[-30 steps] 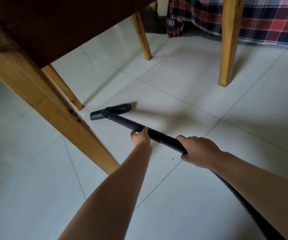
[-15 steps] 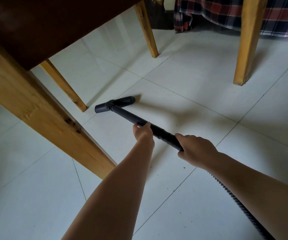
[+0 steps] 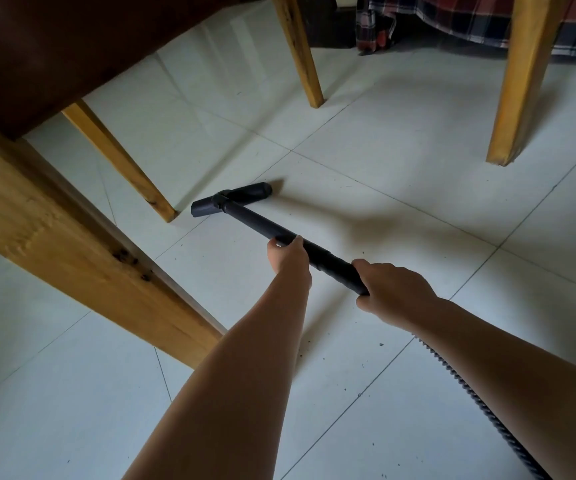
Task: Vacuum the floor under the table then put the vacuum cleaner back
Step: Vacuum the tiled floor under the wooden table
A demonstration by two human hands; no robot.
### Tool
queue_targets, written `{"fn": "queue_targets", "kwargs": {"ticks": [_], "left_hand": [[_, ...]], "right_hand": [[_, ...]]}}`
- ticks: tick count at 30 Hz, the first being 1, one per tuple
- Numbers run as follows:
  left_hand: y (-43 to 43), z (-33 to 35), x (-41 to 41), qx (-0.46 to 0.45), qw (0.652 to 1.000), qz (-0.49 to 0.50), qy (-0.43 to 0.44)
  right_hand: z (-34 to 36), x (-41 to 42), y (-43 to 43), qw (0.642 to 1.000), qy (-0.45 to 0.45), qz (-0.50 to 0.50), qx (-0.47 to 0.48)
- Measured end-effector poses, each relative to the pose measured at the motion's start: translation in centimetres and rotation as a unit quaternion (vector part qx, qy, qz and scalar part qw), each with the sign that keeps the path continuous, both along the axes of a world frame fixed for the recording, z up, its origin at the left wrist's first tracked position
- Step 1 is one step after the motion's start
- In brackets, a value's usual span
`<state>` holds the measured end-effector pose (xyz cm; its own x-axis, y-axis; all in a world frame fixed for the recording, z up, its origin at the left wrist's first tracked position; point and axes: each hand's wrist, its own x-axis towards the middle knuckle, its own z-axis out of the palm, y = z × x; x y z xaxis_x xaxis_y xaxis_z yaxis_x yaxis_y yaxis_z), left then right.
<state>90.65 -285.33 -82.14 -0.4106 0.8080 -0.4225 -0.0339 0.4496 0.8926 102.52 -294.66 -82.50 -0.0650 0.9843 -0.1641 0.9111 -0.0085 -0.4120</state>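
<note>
Tiled floor under the wooden table: advise overlapping passes, head kept flat, skirting the legs. The black vacuum wand, slim and matte, slants from near right to far left; its ribbed hose trails near right. The right hand wraps the rear end; the left hand curls round mid-shaft. The nozzle lies on tile just beside a left table leg. Dark specks lie nearer, uncollected.

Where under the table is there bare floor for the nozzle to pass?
The widest bare tile lies between the far leg and the right leg, ahead of the nozzle. It is tight on the left: the nozzle's left end sits close beside the slanted leg, and the thick near leg narrows that gap.
</note>
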Motion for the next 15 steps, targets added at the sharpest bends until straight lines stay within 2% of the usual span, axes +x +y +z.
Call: {"fn": "queue_targets", "kwargs": {"ticks": [15], "left_hand": [[-3.0,-0.2,0.3,0.005,0.999,-0.05,-0.007]], "right_hand": [[0.4,2.8,-2.8,0.999,-0.001,0.027,-0.022]]}}
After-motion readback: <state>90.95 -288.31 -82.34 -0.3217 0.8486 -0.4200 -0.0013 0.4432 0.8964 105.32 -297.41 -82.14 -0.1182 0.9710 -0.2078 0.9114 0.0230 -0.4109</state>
